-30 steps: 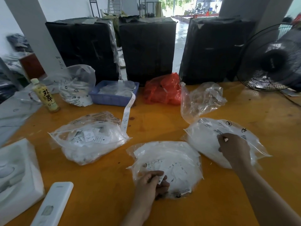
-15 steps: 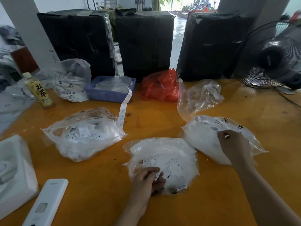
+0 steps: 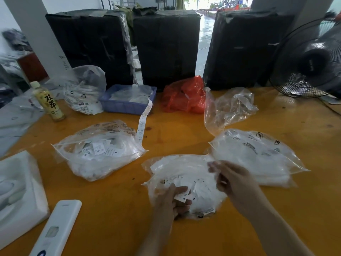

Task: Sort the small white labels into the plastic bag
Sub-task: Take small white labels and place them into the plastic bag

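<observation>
1. Since a moment ago, my right hand (image 3: 233,183) is crossing from the right plastic bag (image 3: 262,156) to above the middle plastic bag (image 3: 184,174); it is blurring, grip unclear.
2. My left hand (image 3: 172,201) is pinching small white labels (image 3: 181,196) over that middle bag.

On the table (image 3: 184,130) three label-filled bags lie in a row: the left bag (image 3: 97,154), the middle bag (image 3: 184,182) nearest the person, the right bag (image 3: 258,156) beside it; the left hand (image 3: 171,202) rests on the middle bag's near edge, holding small labels (image 3: 181,196); the right hand (image 3: 234,183) hovers over its right side; behind stand a tray (image 3: 127,102), a bottle (image 3: 48,102) to the left, and a fan (image 3: 311,60) far right.
</observation>
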